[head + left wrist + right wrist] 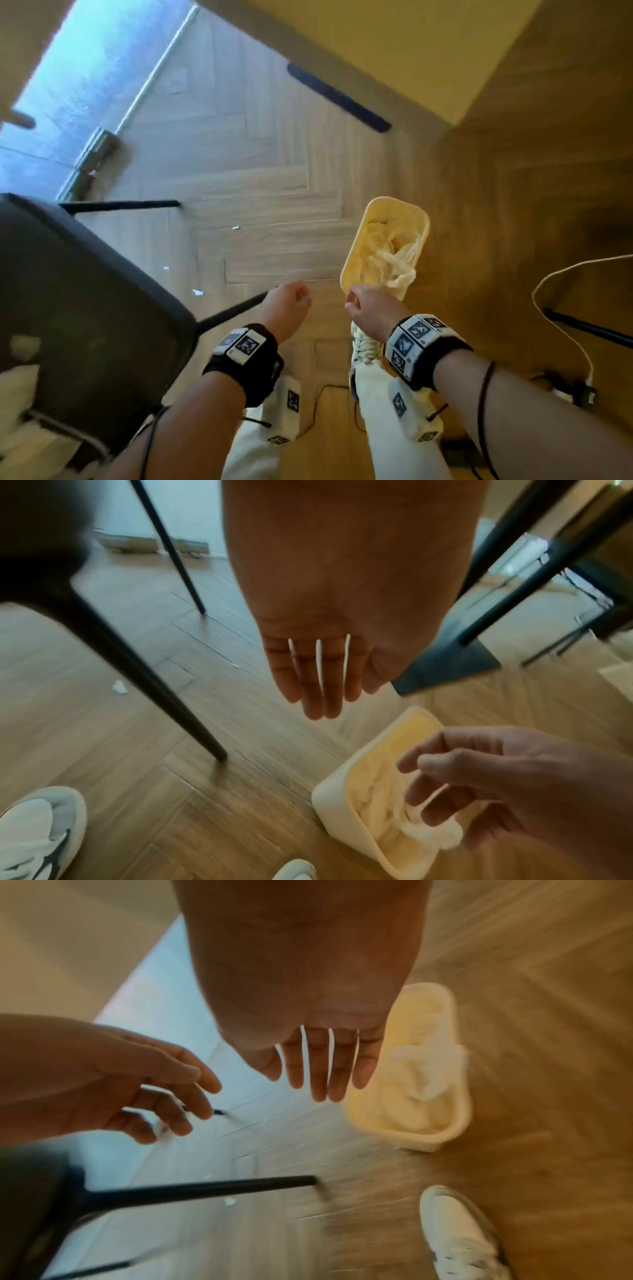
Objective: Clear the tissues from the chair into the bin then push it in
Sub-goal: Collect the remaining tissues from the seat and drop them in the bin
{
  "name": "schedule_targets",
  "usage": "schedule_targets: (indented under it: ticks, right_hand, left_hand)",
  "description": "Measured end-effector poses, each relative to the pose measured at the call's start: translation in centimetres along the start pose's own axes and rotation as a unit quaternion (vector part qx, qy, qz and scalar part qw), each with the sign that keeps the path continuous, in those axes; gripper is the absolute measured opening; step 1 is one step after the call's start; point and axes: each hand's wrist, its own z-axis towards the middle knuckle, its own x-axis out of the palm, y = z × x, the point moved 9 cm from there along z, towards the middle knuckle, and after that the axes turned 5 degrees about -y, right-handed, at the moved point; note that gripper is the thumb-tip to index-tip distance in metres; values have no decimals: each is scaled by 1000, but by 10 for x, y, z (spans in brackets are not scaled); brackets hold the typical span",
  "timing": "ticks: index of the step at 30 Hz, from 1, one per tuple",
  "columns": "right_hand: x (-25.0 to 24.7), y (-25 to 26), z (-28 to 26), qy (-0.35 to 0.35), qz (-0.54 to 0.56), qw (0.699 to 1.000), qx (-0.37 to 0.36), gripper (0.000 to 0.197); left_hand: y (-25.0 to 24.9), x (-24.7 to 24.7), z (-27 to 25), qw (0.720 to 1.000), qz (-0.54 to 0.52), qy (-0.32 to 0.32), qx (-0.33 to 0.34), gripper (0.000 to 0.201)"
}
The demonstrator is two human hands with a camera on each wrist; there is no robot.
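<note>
Both arms reached forward and down, the left hand [289, 299] and right hand [368, 305] loose-fingered, holding nothing.

From head height we look steeply down at the floor [260, 178]. Our wrist views hang lower, each facing along its own palm. All three catch the bin [356, 260] and chair [78, 308].

Cream bin [352, 253], black chair [85, 291], herringbone wood floor [257, 164].
</note>
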Motion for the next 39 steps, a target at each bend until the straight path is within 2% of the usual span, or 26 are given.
schedule_targets:
  ticks: [4,8,12,14,16,18,20,22,23,25,28,30,33,36,37,39]
  right_hand:
    - [19,137,-27,1,-39,991,-132,20]
    - [55,269,-62,1,-12,970,-243,15]
    - [111,362,-86,31,-60,946,-316,21]
    - [139,394,-91,43,-94,936,-336,27]
    - [162,418,-89,41,-129,928,-346,34]
    - [183,441,-82,36,-163,921,-352,46]
    - [200,465,-70,23,-198,912,-359,57]
    - [213,492,-54,-3,-229,900,-370,65]
    - [219,506,-44,-18,-245,893,-376,70]
    - [232,529,-27,-31,-287,877,-385,77]
    - [256,545,-9,-11,-397,829,-393,74]
    - [269,545,-3,11,-429,814,-390,59]
    - [276,548,-3,41,-371,854,-363,26]
    - [282,553,-16,54,-316,885,-338,16]
    - [287,555,-25,63,-303,888,-341,16]
    - [301,554,-51,96,-304,876,-363,19]
  left_hand:
    - [68,-88,-71,994,-75,-76,-35,12]
    - [153,-184,-126,967,-143,-193,-84,13]
    - [250,-258,-164,948,-102,-267,-143,14]
    - [309,-283,-180,929,-31,-302,-212,30]
    - [364,-285,-187,921,19,-273,-276,54]
    - [406,-272,-185,927,25,-211,-308,66]
    - [428,-260,-174,941,15,-182,-286,53]
    - [432,-265,-170,951,-4,-223,-216,31]
    - [435,-274,-173,947,-35,-260,-188,22]
    - [446,-298,-192,923,-115,-328,-163,16]
    - [474,-334,-235,893,-167,-384,-163,26]
    - [500,-340,-258,899,-145,-369,-185,30]
    - [552,-311,-272,919,-87,-268,-276,32]
    - [574,-265,-266,935,-91,-138,-313,40]
    - [578,-249,-265,932,-113,-107,-327,53]
    - [583,-220,-264,919,-163,-63,-354,86]
